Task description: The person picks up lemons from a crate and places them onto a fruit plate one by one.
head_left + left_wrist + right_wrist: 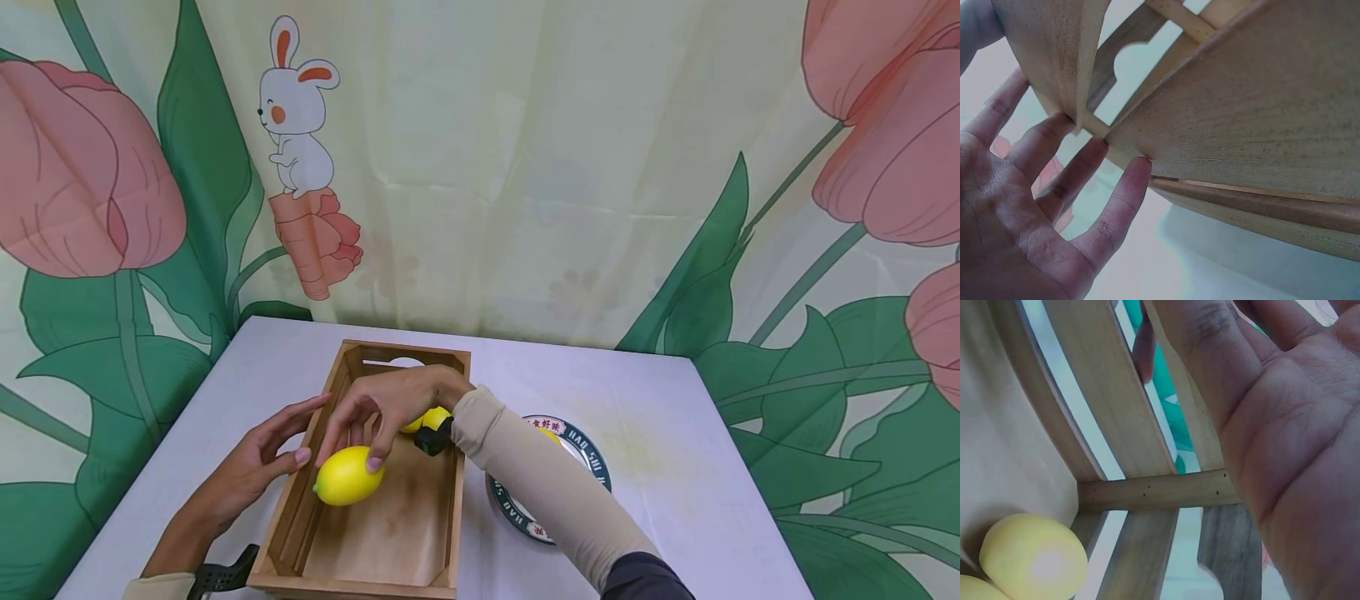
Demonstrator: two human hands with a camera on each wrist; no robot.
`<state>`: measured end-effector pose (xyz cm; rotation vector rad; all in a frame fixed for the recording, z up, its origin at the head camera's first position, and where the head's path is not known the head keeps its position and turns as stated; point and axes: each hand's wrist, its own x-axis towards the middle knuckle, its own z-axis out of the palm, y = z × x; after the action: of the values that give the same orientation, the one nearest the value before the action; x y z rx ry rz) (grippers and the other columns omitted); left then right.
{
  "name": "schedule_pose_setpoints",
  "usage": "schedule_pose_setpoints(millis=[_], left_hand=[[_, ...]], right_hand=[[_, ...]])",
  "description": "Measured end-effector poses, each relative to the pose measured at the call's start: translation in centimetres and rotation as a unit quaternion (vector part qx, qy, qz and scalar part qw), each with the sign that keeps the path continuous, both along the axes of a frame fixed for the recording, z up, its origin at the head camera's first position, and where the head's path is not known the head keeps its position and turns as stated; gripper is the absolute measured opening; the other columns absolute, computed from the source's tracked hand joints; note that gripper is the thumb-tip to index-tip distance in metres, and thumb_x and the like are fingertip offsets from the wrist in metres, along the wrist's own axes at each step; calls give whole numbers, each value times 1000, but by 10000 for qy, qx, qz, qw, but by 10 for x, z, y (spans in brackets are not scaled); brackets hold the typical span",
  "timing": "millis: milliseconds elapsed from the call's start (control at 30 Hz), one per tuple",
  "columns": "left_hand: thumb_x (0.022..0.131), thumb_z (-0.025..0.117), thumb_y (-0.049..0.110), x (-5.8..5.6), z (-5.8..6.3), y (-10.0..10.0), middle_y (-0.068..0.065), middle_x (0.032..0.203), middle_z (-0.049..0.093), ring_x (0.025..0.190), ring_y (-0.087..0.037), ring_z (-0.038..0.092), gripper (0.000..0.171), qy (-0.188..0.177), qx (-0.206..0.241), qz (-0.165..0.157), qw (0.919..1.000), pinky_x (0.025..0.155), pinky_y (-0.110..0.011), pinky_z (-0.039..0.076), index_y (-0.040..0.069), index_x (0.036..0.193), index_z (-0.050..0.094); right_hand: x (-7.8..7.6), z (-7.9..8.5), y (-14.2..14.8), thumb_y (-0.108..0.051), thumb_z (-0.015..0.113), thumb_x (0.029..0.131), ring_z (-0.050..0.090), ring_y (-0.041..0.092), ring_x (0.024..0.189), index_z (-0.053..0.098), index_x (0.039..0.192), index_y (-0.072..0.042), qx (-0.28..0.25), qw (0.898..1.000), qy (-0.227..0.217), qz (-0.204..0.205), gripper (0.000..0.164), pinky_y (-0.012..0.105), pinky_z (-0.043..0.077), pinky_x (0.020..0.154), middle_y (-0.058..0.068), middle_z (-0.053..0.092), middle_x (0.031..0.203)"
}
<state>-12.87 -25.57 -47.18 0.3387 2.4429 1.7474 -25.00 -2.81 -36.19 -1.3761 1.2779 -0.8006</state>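
Observation:
A yellow lemon [348, 477] with a green tip is pinched between the thumb and fingers of my right hand [393, 408], over the near left part of a wooden slatted crate [457, 500]. My left hand [251, 462] is at the crate's left side. In the left wrist view its spread fingers [1125, 194] touch the slats from outside. More lemons [435, 418] lie farther back in the crate, partly hidden by my right hand; the right wrist view shows one lemon [1032, 556] near the crate's corner. The held lemon is outside both wrist views.
Right of the crate stands a round plate [596, 458] with a dark patterned rim, partly covered by my right forearm. Something yellow [551, 434] shows on it. A white cloth [667, 517] covers the table, and a printed curtain [525, 167] hangs behind.

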Motion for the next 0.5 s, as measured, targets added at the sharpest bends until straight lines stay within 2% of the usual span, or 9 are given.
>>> schedule_pose_setpoints(millis=[233, 500], left_hand=[[99, 59, 19, 0, 0, -1, 2, 164, 26, 147, -46, 25, 62, -44, 14, 43, 10000, 100, -70, 44, 34, 154, 34], [99, 59, 19, 2, 0, 0, 4, 164, 26, 146, -45, 26, 63, 6, 25, 48, 10000, 99, -71, 45, 33, 154, 34]], right_hand=[[0, 5, 3, -6, 77, 80, 66, 27, 100, 64, 127, 3, -56, 10000, 57, -16, 49, 45, 55, 97, -1, 73, 113], [2, 12, 10, -5, 77, 79, 66, 30, 100, 64, 126, 3, -148, 9998, -73, -118, 50, 52, 54, 95, -1, 73, 113]])
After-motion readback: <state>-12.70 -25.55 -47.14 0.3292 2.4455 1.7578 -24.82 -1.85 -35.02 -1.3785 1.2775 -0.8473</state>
